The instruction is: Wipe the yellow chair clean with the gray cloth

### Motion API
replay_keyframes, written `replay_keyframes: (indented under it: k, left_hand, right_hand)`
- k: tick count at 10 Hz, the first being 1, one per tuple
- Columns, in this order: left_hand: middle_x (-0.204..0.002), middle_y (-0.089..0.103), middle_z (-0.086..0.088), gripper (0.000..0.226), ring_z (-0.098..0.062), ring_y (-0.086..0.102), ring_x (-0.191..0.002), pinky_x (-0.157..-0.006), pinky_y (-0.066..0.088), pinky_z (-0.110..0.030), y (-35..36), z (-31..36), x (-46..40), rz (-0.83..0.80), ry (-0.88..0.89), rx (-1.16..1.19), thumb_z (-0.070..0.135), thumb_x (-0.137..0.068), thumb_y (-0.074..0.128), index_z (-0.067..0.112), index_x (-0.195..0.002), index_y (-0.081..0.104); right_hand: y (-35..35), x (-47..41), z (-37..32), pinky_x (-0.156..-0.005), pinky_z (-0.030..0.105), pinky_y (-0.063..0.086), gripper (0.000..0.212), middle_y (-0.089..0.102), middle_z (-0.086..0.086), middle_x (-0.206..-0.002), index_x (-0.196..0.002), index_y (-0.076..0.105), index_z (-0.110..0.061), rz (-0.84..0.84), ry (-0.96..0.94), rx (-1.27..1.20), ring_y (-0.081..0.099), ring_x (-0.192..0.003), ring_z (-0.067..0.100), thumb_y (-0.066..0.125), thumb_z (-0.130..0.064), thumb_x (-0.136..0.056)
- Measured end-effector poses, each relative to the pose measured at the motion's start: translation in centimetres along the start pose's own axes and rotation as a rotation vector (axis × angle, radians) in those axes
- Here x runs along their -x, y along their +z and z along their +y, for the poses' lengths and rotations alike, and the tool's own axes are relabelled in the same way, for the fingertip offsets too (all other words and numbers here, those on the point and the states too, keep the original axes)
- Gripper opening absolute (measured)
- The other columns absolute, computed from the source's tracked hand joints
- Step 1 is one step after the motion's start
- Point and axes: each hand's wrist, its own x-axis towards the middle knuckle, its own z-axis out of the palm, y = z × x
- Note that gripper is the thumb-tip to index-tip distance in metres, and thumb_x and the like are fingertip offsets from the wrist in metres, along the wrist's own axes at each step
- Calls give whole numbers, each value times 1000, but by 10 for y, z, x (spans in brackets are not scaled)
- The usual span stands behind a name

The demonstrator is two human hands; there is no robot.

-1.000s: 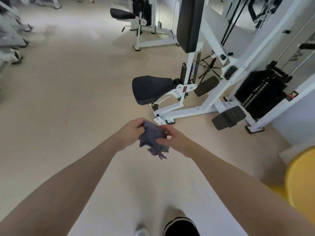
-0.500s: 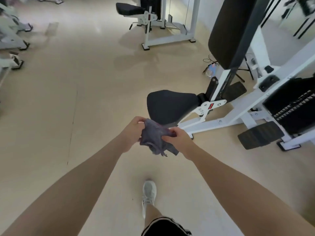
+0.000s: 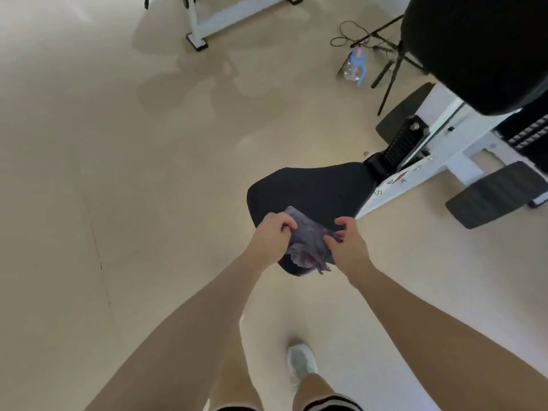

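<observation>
Crumpled gray cloth (image 3: 308,243) with frayed lower edge, pinched between left hand (image 3: 271,237) and right hand (image 3: 347,246), above black seat (image 3: 314,191)

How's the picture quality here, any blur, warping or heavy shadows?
Head view: soft all over, motion-smeared towards the edges; the wide lens bends the floor and stretches the forearms; light is flat and even, with only faint shadows under the machine frame; the black seat and backrest show almost no detail; the cloth between the left hand and right hand stays readable.
</observation>
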Motion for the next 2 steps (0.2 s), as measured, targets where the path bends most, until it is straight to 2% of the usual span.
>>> replay_keyframes:
  k: [1,2]
  left_hand:
    - [-140,36,-8,29,-20,42,-126,-103,33,-23,-8,-17,-50,-112,34,-107,9,-97,39,9,-121,54]
    - [-150,26,-8,32,-20,30,-137,-107,25,-23,-26,-30,-87,-227,-14,-185,11,-96,42,10,-127,51]
  right_hand:
    - [21,-37,-8,-79,29,40,34,50,6,-100,-120,40,-6,12,86,68,51,-91,24,54,-16,-92]
    - [31,-68,-24,-73,26,35,26,56,10,-105,-109,49,-7,-1,180,183,47,-86,21,53,-25,-91]
